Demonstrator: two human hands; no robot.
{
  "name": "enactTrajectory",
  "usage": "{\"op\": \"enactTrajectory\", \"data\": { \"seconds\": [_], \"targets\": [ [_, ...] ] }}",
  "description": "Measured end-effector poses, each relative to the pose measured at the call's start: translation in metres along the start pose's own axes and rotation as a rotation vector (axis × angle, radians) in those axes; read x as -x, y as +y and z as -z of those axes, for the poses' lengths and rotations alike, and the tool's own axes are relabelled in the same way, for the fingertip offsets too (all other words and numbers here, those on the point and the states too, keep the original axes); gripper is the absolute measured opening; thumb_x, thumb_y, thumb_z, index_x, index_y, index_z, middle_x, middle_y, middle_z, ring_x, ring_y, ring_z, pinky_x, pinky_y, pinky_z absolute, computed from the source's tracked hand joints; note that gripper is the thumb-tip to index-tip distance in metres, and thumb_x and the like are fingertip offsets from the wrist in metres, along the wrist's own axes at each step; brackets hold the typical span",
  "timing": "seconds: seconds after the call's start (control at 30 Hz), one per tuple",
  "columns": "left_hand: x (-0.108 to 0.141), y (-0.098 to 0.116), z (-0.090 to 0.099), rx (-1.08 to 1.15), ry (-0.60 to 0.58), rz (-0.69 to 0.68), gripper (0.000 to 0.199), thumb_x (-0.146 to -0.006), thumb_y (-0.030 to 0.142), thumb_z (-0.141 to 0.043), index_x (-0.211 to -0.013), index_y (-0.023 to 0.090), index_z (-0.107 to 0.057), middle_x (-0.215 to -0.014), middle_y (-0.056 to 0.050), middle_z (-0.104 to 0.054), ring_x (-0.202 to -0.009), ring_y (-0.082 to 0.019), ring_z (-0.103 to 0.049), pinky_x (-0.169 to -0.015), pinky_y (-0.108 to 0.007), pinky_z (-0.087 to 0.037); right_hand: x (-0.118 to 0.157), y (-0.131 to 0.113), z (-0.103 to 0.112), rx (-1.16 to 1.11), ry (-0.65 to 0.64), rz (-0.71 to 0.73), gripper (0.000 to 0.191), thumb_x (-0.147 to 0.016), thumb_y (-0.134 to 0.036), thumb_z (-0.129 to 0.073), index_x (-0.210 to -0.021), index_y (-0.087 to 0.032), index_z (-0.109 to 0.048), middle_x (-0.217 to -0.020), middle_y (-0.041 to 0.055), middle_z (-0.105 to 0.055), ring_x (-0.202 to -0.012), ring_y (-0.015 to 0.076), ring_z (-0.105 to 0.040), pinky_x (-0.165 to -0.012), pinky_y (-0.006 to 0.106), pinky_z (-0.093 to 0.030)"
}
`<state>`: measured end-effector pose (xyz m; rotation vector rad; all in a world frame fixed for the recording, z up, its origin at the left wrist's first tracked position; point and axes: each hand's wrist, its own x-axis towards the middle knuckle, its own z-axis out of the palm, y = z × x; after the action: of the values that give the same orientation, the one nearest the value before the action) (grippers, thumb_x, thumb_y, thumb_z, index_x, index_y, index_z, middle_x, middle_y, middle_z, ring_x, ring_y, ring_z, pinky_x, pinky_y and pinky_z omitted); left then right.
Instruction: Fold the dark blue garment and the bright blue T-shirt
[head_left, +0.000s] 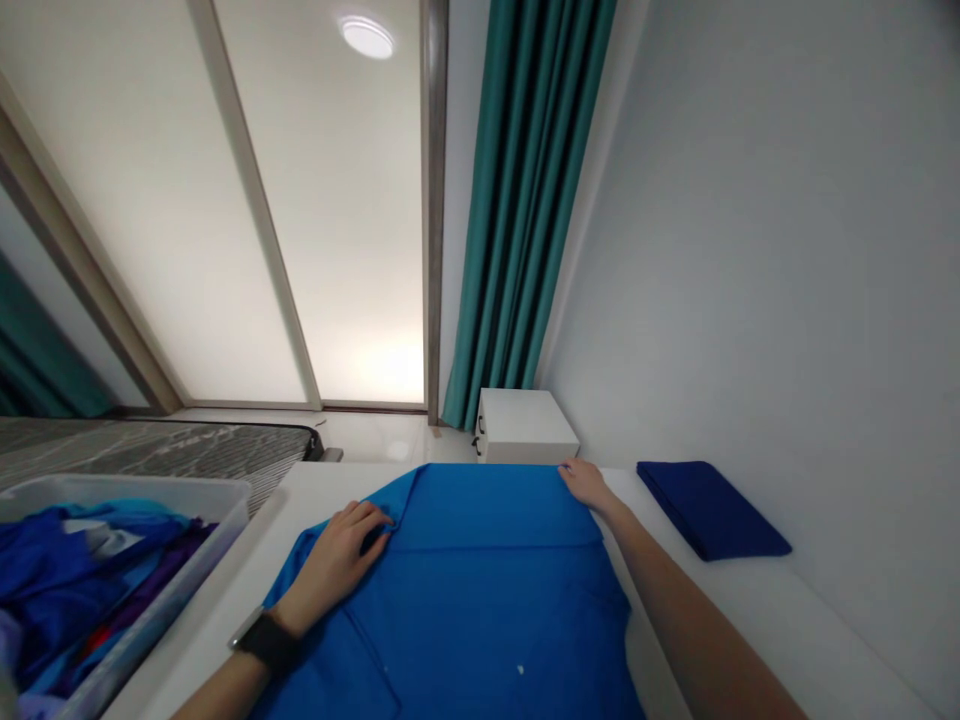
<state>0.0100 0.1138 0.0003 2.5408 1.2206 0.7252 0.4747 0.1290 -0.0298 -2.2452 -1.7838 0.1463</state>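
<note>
A bright blue garment (495, 590), which looks like a shirt, lies spread in front of me with its far edge folded over in a straight band. My left hand (341, 555), with a black-strapped watch (264, 640) on the wrist, is on its left part, fingers curled and pinching the cloth by a slanting fold. At the far right corner, my right hand (586, 484) grips the garment's edge between thumb and fingers. The near end of the garment runs out of view. A small white speck (520, 669) shows on the cloth.
A folded navy cloth (709, 508) rests on the white table (300, 490) at right, near the wall. To the left, a clear plastic bin (225, 492) holds crumpled clothes. Beyond are a white drawer cabinet (525, 415), a mattress (255, 445) and teal curtains (529, 200).
</note>
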Motion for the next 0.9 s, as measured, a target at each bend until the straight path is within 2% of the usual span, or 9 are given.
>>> {"op": "enactTrajectory", "data": {
  "seconds": [0.13, 0.23, 0.33, 0.43, 0.53, 0.6, 0.67, 0.73, 0.9],
  "targets": [
    [-0.001, 0.0, 0.0, 0.073, 0.018, 0.05, 0.024, -0.087, 0.037, -0.051, -0.093, 0.023, -0.07, -0.096, -0.006, -0.07, -0.092, -0.025, -0.062, -0.086, -0.038, -0.048, -0.004, 0.005, 0.005, -0.057, 0.016, 0.057, 0.019, -0.085, -0.023, -0.052, -0.095, -0.016, -0.067, -0.104, 0.0103, -0.068, -0.101, 0.0208, -0.061, -0.09, 0.029, -0.042],
    [-0.005, -0.006, 0.006, 0.157, 0.053, 0.14, 0.029, -0.085, 0.042, -0.05, -0.094, 0.023, -0.07, -0.094, -0.005, -0.071, -0.089, -0.023, -0.064, -0.084, -0.035, -0.05, 0.0, 0.004, 0.014, -0.098, 0.058, 0.098, 0.014, -0.083, -0.02, -0.053, -0.09, -0.017, -0.065, -0.102, 0.0086, -0.066, -0.103, 0.0211, -0.058, -0.092, 0.031, -0.04],
    [-0.017, -0.016, 0.023, 0.136, 0.08, 0.237, 0.034, -0.083, 0.047, -0.049, -0.091, 0.021, -0.07, -0.088, -0.004, -0.07, -0.08, -0.022, -0.064, -0.075, -0.032, -0.05, 0.005, 0.003, 0.025, -0.151, 0.071, 0.096, 0.012, -0.083, -0.019, -0.052, -0.09, -0.018, -0.063, -0.097, 0.0077, -0.066, -0.097, 0.0214, -0.059, -0.089, 0.032, -0.041],
    [-0.037, -0.031, 0.047, -0.029, 0.068, 0.293, 0.035, -0.08, 0.045, -0.051, -0.09, 0.018, -0.071, -0.083, -0.006, -0.067, -0.07, -0.021, -0.062, -0.068, -0.031, -0.048, 0.006, 0.002, 0.036, -0.223, 0.05, 0.054, 0.009, -0.083, -0.017, -0.054, -0.087, -0.02, -0.061, -0.088, 0.0049, -0.067, -0.087, 0.0192, -0.061, -0.081, 0.03, -0.044],
    [-0.058, -0.046, 0.065, -0.17, -0.004, 0.39, 0.034, -0.081, 0.04, -0.05, -0.096, 0.018, -0.072, -0.088, -0.007, -0.067, -0.079, -0.023, -0.063, -0.071, -0.03, -0.046, 0.004, -0.002, 0.041, -0.302, 0.013, -0.028, 0.006, -0.081, -0.014, -0.057, -0.08, -0.02, -0.059, -0.082, 0.0031, -0.067, -0.077, 0.016, -0.063, -0.069, 0.025, -0.046],
    [-0.069, -0.055, 0.072, -0.187, -0.08, 0.474, 0.033, -0.081, 0.037, -0.051, -0.101, 0.02, -0.071, -0.088, -0.007, -0.068, -0.084, -0.024, -0.064, -0.071, -0.029, -0.045, 0.002, -0.006, 0.04, -0.36, -0.033, -0.1, 0.007, -0.084, -0.013, -0.054, -0.08, -0.019, -0.056, -0.074, 0.0006, -0.065, -0.059, 0.0122, -0.061, -0.055, 0.021, -0.044],
    [-0.077, -0.062, 0.073, -0.177, -0.125, 0.533, 0.031, -0.08, 0.035, -0.053, -0.101, 0.02, -0.071, -0.089, -0.007, -0.07, -0.086, -0.025, -0.066, -0.071, -0.029, -0.045, 0.001, -0.011, 0.038, -0.42, -0.085, -0.172, 0.008, -0.087, -0.014, -0.05, -0.083, -0.019, -0.054, -0.065, -0.0028, -0.061, -0.042, 0.0091, -0.054, -0.042, 0.02, -0.037],
    [-0.082, -0.069, 0.071, -0.161, -0.135, 0.566, 0.029, -0.078, 0.033, -0.056, -0.099, 0.02, -0.072, -0.09, -0.008, -0.071, -0.086, -0.025, -0.067, -0.07, -0.028, -0.045, 0.0, -0.015, 0.036, -0.48, -0.123, -0.232, 0.007, -0.09, -0.014, -0.047, -0.087, -0.018, -0.051, -0.059, -0.0054, -0.057, -0.033, 0.0084, -0.049, -0.035, 0.019, -0.032],
    [-0.082, -0.08, 0.059, -0.054, -0.17, 0.641, 0.026, -0.075, 0.027, -0.057, -0.095, 0.017, -0.07, -0.063, -0.003, -0.069, -0.065, -0.021, -0.067, -0.057, -0.025, -0.043, 0.0, -0.021, 0.036, -0.618, -0.156, -0.327, 0.009, -0.092, -0.011, -0.045, -0.088, -0.019, -0.045, -0.058, -0.0061, -0.054, -0.034, 0.0102, -0.054, -0.03, 0.018, -0.029]
  ]
}}
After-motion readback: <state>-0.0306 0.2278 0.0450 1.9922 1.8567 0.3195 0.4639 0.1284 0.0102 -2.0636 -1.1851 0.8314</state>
